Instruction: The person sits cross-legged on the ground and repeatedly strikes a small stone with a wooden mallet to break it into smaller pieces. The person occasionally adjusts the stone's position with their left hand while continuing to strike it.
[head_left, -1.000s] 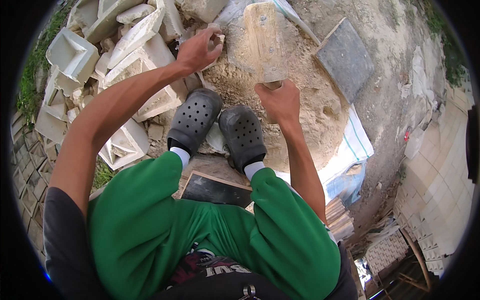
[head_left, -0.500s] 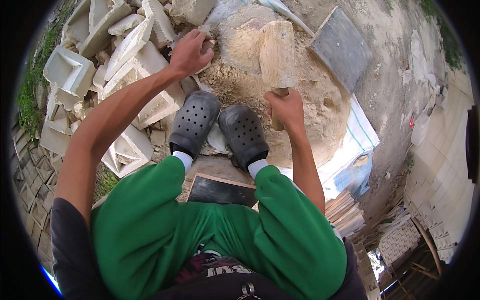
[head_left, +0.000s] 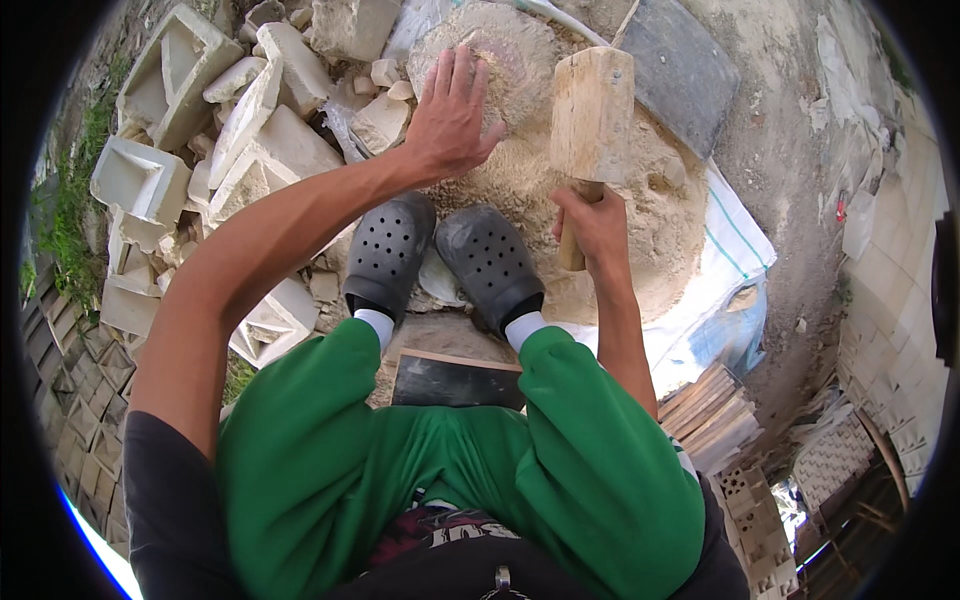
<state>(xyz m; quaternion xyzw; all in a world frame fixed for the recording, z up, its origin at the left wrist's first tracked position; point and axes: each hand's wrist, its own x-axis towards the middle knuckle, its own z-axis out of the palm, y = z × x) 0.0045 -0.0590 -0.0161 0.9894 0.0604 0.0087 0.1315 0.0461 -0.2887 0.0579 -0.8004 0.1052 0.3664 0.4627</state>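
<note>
At one o'clock, my right hand is gripping a blocky tan wooden mallet. I'm holding my left hand outspread, twelve.

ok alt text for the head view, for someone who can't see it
A right hand holds a wooden mallet while the open left hand is over a flat slab and pale powder. Broken pale blocks are piled to the left; two grey clogs show below the left hand.
</note>
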